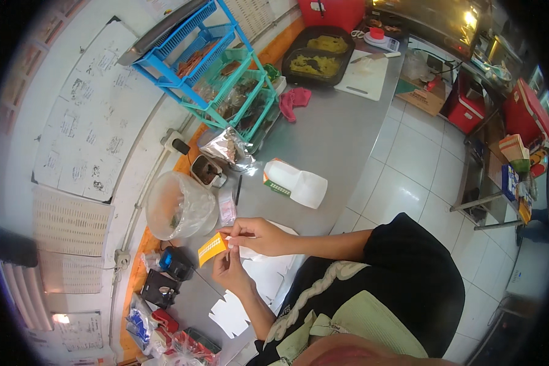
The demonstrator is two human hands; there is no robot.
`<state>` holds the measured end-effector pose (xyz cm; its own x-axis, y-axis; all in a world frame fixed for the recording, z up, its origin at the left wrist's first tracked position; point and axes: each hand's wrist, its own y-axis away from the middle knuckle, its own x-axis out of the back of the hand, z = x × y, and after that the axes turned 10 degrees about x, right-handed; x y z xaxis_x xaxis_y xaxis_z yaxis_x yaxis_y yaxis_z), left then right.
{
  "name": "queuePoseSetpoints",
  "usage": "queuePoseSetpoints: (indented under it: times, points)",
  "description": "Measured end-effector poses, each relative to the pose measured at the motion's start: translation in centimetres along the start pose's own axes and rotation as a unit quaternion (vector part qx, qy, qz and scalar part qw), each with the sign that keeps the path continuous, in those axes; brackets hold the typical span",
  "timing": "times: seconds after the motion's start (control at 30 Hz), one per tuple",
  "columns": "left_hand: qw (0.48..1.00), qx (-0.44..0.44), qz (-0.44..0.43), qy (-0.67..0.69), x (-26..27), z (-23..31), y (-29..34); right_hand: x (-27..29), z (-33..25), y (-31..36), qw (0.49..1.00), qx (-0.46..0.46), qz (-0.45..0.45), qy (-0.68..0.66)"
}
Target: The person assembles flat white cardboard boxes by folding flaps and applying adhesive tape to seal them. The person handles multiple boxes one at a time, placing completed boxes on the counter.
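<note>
Panel Handling at the Surface Edge

An orange panel [212, 250] with white markings is in both hands, above the metal surface [338, 131] and near the plastic tub [177, 210]. The right hand [259, 236] pinches its right-hand end from above; the left hand [235, 276] grips the same end from below. The fingertips are close together, with a small white part between them. Whether the panel joins the white cardboard [268, 277] behind the hands cannot be determined.

Step in hand: by judgement, folding or fitting a carton end. The next move would call for firm fingertip pressure at the pinched edge, keeping the panel unbent. A part-formed box [308, 188] rests farther along the surface.

Orientation: the long axis runs diagonally, upper right to lower left. The free end points lower left; the marked face is toward the camera.
</note>
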<state>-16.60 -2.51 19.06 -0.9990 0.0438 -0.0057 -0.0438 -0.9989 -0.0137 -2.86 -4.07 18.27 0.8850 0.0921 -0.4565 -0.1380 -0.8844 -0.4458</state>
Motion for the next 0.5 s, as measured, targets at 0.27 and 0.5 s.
queuePoseSetpoints:
  times: [0.27,0.5]
  points:
    - [0.999,-0.027,-0.016,-0.005,-0.6,0.9,-1.2,-0.5,1.0,-0.8,0.997,-0.029,0.075,0.010]
    - [1.000,0.010,-0.010,0.026,1.1,0.1,-3.4,0.6,0.7,-2.6,0.973,0.002,-0.078,0.216]
